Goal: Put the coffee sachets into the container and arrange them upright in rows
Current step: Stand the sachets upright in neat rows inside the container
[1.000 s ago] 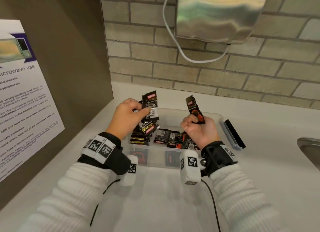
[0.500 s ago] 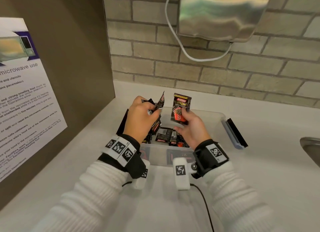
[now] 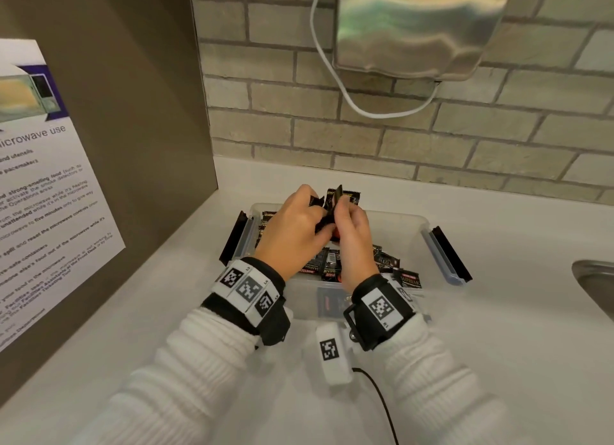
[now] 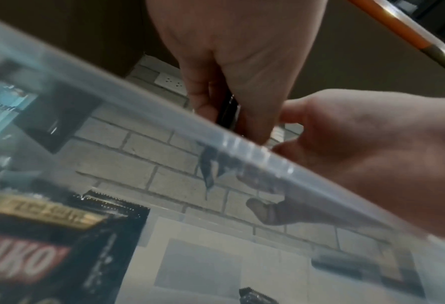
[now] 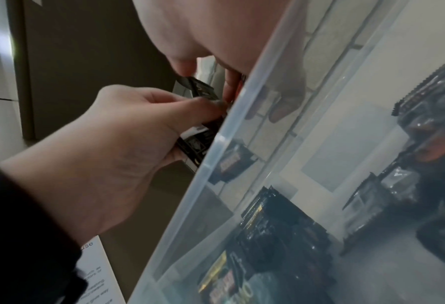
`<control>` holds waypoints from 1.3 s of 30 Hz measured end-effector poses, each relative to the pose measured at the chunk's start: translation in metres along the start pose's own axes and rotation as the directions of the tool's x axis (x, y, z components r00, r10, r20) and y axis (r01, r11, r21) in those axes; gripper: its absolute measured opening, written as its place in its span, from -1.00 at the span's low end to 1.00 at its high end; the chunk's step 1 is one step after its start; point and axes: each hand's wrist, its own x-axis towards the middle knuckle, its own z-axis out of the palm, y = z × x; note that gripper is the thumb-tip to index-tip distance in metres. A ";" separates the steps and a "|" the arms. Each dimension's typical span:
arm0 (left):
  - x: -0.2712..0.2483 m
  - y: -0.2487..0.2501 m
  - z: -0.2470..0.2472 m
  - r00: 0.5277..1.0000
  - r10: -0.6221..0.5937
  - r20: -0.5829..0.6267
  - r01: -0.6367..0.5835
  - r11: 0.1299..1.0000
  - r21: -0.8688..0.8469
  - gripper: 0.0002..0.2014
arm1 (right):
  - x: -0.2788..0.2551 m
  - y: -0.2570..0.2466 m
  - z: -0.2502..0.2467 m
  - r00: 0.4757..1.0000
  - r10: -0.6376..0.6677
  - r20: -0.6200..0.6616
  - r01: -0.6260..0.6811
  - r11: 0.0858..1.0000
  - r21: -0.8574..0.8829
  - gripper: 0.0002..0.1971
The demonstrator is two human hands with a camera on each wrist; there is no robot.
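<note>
A clear plastic container (image 3: 419, 226) stands on the white counter with several black coffee sachets (image 3: 329, 265) lying loose in it. Above its back left part my left hand (image 3: 299, 225) grips a small bundle of sachets (image 3: 339, 196) held upright. My right hand (image 3: 353, 227) is pressed against it, pinching one sachet with a red patch against that bundle. In the right wrist view the left hand (image 5: 128, 131) holds the black sachets (image 5: 198, 131) beside the container rim (image 5: 216, 154). The left wrist view looks through the container wall (image 4: 164, 117) at a sachet (image 4: 47, 246) lying inside.
A brown panel with a microwave notice (image 3: 50, 195) walls the left side. A steel wall unit (image 3: 422, 29) with a white cable (image 3: 349, 102) hangs on the brick wall behind. A sink edge (image 3: 594, 288) lies at the right. Black lid clips (image 3: 450, 255) flank the container.
The hands were apart, each holding sachets up. They have come together over the container, and the right hand's sachet now meets the left hand's bundle.
</note>
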 end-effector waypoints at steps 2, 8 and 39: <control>-0.002 0.000 -0.004 0.999 -0.036 0.025 0.039 0.987 -0.153 -0.82 | 0.001 0.001 -0.003 1.000 0.009 0.009 -0.009 1.000 -0.018 -0.59; -0.006 -0.013 -0.010 0.931 -0.363 -0.033 0.328 0.872 -0.363 -0.78 | 0.008 -0.003 -0.016 0.988 0.107 -0.111 -0.105 0.994 0.029 -0.87; -0.006 -0.041 -0.033 0.778 -0.532 0.334 0.585 0.420 -0.694 -0.70 | 0.004 -0.007 -0.018 0.983 0.182 0.031 -0.184 0.982 0.054 -0.72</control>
